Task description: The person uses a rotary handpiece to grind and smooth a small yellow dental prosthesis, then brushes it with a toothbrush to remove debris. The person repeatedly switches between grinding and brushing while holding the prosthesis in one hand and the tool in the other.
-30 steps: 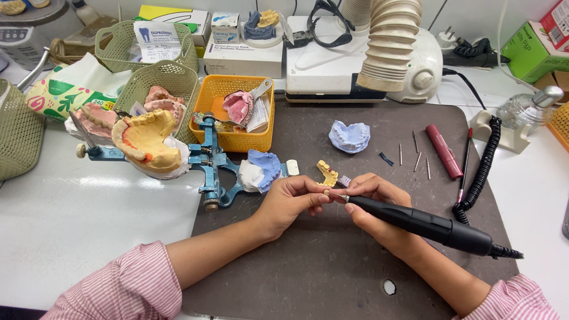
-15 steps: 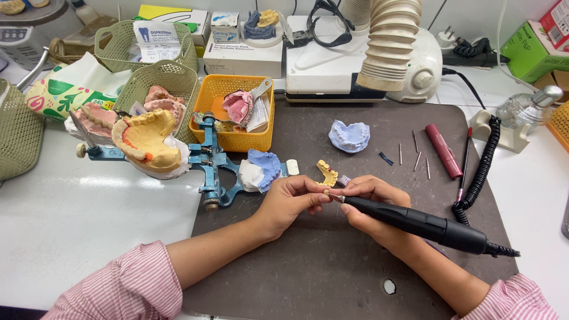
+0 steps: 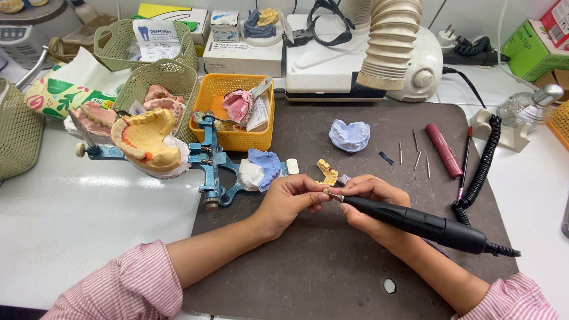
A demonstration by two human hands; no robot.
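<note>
Pinched at the fingertips of the left hand (image 3: 291, 198) is a very small pale piece, too tiny to make out, held just above the middle of the dark grey rubber mat (image 3: 332, 266) that covers the white surface (image 3: 89, 219). That hand is curled almost closed, thumb and forefinger meeting on the piece, its forearm coming in from the near left corner in a pink striped sleeve (image 3: 118, 290). The right hand (image 3: 370, 207) is wrapped shut round a black pen-shaped rotary handpiece (image 3: 415, 222), whose metal tip touches the piece; its body slants back toward the near right edge, trailing a black coiled cord (image 3: 477, 172).

Just beyond the fingers lie a small yellow partial dental cast (image 3: 327, 172) and a blue-and-white plaster cast (image 3: 261, 167). Left of these stands a blue metal articulator (image 3: 210, 163) carrying a large yellow jaw model (image 3: 145, 139). Farther back on the mat sit a pale blue jaw cast (image 3: 349, 135), thin metal burs (image 3: 415, 151) and a maroon tube (image 3: 444, 149). At the far edge are an orange plastic basket (image 3: 234, 109), green mesh baskets (image 3: 157, 80) and a ribbed beige suction hose (image 3: 388, 41).
</note>
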